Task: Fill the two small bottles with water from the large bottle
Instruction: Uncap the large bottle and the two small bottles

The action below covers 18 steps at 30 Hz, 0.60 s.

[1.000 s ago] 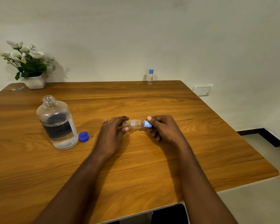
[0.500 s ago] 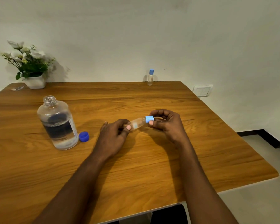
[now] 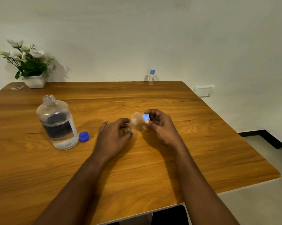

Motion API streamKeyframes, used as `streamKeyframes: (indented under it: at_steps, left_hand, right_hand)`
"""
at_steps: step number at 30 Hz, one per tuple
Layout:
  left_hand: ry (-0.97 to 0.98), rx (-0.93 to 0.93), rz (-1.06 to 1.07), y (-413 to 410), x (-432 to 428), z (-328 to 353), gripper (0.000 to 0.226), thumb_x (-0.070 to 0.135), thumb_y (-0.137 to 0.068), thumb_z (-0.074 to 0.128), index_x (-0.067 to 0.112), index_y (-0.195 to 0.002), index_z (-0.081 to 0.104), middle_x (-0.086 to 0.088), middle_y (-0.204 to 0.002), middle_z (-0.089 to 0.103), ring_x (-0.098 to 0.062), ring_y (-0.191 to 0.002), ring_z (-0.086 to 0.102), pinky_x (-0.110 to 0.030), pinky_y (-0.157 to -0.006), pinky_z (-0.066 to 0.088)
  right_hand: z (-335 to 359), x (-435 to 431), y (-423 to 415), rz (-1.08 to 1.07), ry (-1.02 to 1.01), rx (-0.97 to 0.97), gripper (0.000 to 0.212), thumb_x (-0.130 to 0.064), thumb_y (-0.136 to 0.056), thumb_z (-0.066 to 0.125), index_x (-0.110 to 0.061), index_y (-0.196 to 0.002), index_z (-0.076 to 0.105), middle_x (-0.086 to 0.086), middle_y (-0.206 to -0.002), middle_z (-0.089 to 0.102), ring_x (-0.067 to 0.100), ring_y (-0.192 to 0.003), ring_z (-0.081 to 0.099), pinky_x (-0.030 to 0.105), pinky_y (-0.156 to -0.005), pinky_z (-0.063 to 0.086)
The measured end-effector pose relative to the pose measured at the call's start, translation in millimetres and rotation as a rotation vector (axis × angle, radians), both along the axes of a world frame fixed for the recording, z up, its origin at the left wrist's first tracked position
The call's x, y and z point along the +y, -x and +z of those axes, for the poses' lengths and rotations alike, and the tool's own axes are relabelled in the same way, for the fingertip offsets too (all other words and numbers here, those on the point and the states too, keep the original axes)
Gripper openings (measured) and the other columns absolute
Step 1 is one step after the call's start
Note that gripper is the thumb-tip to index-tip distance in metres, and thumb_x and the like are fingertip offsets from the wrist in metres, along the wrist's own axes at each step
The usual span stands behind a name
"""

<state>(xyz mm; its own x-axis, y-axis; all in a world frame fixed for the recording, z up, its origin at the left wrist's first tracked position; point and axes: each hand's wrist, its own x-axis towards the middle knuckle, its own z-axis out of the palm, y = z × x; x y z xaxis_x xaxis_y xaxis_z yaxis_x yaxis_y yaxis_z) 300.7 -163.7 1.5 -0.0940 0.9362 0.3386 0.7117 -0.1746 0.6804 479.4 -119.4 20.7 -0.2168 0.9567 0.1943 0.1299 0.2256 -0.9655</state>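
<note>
My left hand [image 3: 115, 133] holds a small clear bottle [image 3: 134, 120] at mid-table, its open neck tilted up and to the right. Just right of it, my right hand [image 3: 159, 125] pinches the bottle's light blue cap [image 3: 145, 118], apart from the neck. The large clear bottle [image 3: 58, 123] stands uncapped at the left, partly filled with water, with its dark blue cap [image 3: 83, 136] lying beside its base. A second small bottle [image 3: 151, 77] with a blue cap stands upright at the table's far edge.
The wooden table [image 3: 202, 151] ends close on the right and at the front. A white pot of flowers [image 3: 32, 69] sits at the far left corner by the wall. A wall socket [image 3: 203, 90] is beyond the right edge.
The light blue cap has come off the small bottle. My right hand has drawn it a little to the right while my left hand tipped the bottle more upright.
</note>
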Motion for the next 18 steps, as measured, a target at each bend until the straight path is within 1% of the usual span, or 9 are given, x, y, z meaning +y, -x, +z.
streamKeyframes:
  at_steps: [2, 4, 6, 8, 9, 10, 12, 16, 18]
  left_hand:
    - [-0.007, -0.027, 0.057, 0.9, 2.6, -1.3, 0.038, 0.038, -0.085, 0.069, 0.026, -0.121, 0.059, 0.007, -0.111, 0.07, -0.008, -0.108, 0.063, -0.046, -0.118, 0.02]
    - [-0.008, -0.058, 0.101, 2.9, 6.4, -3.6, 0.038, 0.039, -0.083, 0.071, 0.026, -0.117, 0.06, 0.006, -0.109, 0.071, -0.009, -0.106, 0.064, -0.048, -0.116, 0.026]
    - [-0.026, -0.112, 0.133, 4.9, 9.9, -5.5, 0.037, 0.038, -0.081, 0.074, 0.025, -0.113, 0.062, 0.004, -0.106, 0.073, -0.013, -0.103, 0.066, -0.049, -0.105, 0.041]
    - [-0.029, -0.126, 0.176, 5.0, 11.7, -4.2, 0.038, 0.037, -0.08, 0.075, 0.021, -0.113, 0.064, 0.001, -0.108, 0.072, -0.018, -0.104, 0.066, -0.046, -0.096, 0.048]
    - [-0.026, -0.11, 0.199, 4.9, 12.7, -3.5, 0.04, 0.038, -0.079, 0.075, 0.02, -0.114, 0.064, 0.0, -0.11, 0.071, -0.02, -0.105, 0.064, -0.045, -0.094, 0.049]
    - [-0.019, -0.093, 0.218, 4.9, 13.8, -2.7, 0.042, 0.038, -0.079, 0.075, 0.018, -0.115, 0.065, -0.002, -0.111, 0.07, -0.022, -0.106, 0.064, -0.045, -0.092, 0.05]
    - [-0.007, -0.085, 0.242, 4.8, 15.9, -1.2, 0.043, 0.036, -0.08, 0.075, 0.016, -0.117, 0.065, -0.003, -0.111, 0.07, -0.023, -0.105, 0.063, -0.044, -0.09, 0.051]
    - [0.017, -0.08, 0.267, 5.6, 17.0, -1.2, 0.042, 0.029, -0.082, 0.074, 0.017, -0.12, 0.064, -0.003, -0.109, 0.07, -0.023, -0.103, 0.064, -0.042, -0.089, 0.052]
    - [0.017, -0.082, 0.277, 5.6, 16.6, -1.2, 0.041, 0.027, -0.083, 0.074, 0.016, -0.12, 0.064, -0.003, -0.11, 0.071, -0.023, -0.104, 0.064, -0.04, -0.089, 0.052]
  right_hand:
    - [-2.2, 1.8, 0.5, -0.078, -0.009, -0.011, 0.027, -0.002, -0.085, 0.07, -0.01, -0.11, 0.063, 0.004, -0.098, 0.067, 0.006, -0.086, 0.063, 0.014, -0.074, 0.052]
    - [-5.3, 4.7, 0.4, -0.143, -0.005, -0.045, 0.03, -0.006, -0.08, 0.075, -0.009, -0.108, 0.065, 0.004, -0.097, 0.069, 0.008, -0.088, 0.064, 0.021, -0.076, 0.053]
    - [-9.6, 8.1, 2.7, -0.182, -0.014, -0.093, 0.033, -0.008, -0.079, 0.076, -0.013, -0.11, 0.065, 0.004, -0.1, 0.069, 0.009, -0.092, 0.065, 0.023, -0.078, 0.053]
    - [-14.0, 10.5, 7.8, -0.208, -0.064, -0.169, 0.039, -0.01, -0.082, 0.074, -0.017, -0.119, 0.063, -0.002, -0.104, 0.068, 0.002, -0.094, 0.063, 0.018, -0.082, 0.051]
    - [-15.5, 11.7, 10.8, -0.222, -0.099, -0.216, 0.041, -0.01, -0.083, 0.072, -0.018, -0.123, 0.063, -0.003, -0.108, 0.068, 0.0, -0.096, 0.062, 0.018, -0.086, 0.05]
    - [-17.5, 13.8, 13.6, -0.237, -0.13, -0.267, 0.04, -0.011, -0.084, 0.07, -0.017, -0.123, 0.063, -0.002, -0.113, 0.069, 0.002, -0.099, 0.062, 0.021, -0.09, 0.051]
    - [-18.8, 15.8, 17.7, -0.254, -0.155, -0.363, 0.036, -0.014, -0.085, 0.07, -0.017, -0.12, 0.066, -0.001, -0.117, 0.07, 0.006, -0.105, 0.063, 0.028, -0.096, 0.051]
    - [-18.7, 15.1, 21.3, -0.274, -0.149, -0.404, 0.029, -0.021, -0.079, 0.075, -0.019, -0.107, 0.067, -0.001, -0.107, 0.073, 0.01, -0.102, 0.066, 0.037, -0.089, 0.054]
    - [-17.3, 13.5, 21.7, -0.286, -0.158, -0.417, 0.028, -0.023, -0.078, 0.077, -0.02, -0.104, 0.067, 0.0, -0.106, 0.073, 0.012, -0.1, 0.067, 0.036, -0.086, 0.054]
